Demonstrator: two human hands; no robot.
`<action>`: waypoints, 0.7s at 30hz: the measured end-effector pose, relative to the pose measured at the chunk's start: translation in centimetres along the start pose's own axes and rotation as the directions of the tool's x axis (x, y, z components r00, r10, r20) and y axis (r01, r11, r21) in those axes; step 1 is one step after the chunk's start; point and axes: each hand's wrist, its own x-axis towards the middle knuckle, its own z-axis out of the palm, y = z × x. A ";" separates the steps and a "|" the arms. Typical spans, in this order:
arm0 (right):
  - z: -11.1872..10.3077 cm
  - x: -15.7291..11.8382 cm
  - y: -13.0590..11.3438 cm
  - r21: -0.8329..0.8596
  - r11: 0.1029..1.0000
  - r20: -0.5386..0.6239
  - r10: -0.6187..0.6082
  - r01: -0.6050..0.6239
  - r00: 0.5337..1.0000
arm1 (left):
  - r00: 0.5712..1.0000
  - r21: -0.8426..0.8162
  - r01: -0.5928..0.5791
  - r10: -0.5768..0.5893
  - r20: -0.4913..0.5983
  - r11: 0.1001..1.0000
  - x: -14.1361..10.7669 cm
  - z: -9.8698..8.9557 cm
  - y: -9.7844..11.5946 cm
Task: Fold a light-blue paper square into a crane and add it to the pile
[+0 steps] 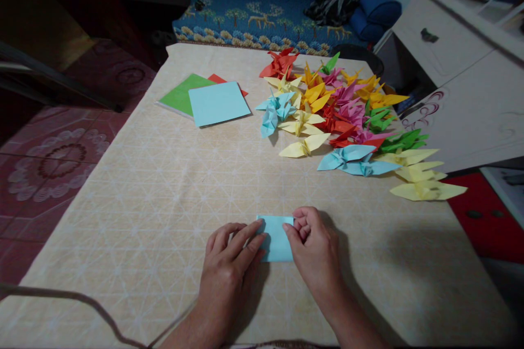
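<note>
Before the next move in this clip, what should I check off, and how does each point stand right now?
1. Left hand on the small light blue paper: ok, fingertips rest on its left side.
2. Right hand at the paper: ok, thumb on its upper right, other fingers curled by that corner.
3. Paper's edges and layers lined up: cannot tell, too small and partly covered.
4. Folded paper birds away from the hands: ok, grouped farther back, toward the right.
5. Every loose sheet fully visible: not ok, the light blue sheet partly covers the green sheet and red sheet.
</note>
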 end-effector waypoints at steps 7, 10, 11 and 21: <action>-0.1 0.0 0.0 0.037 0.999 -0.024 -0.006 0.006 1.000 | 1.000 -0.001 0.004 -0.004 -0.001 1.000 0.1 0.0 0.1; 0.0 -0.1 0.1 0.033 0.999 -0.018 -0.004 0.005 1.000 | 1.000 -0.022 0.011 -0.011 -0.017 1.000 0.0 0.0 0.1; 0.0 -0.1 0.2 0.029 1.000 -0.017 -0.003 0.004 1.000 | 1.000 -0.030 0.016 -0.017 -0.026 0.999 0.0 0.1 0.1; 0.2 -0.2 0.1 0.052 0.999 -0.054 0.018 -0.015 0.998 | 0.999 -0.034 0.029 -0.030 -0.030 0.999 0.2 0.0 0.2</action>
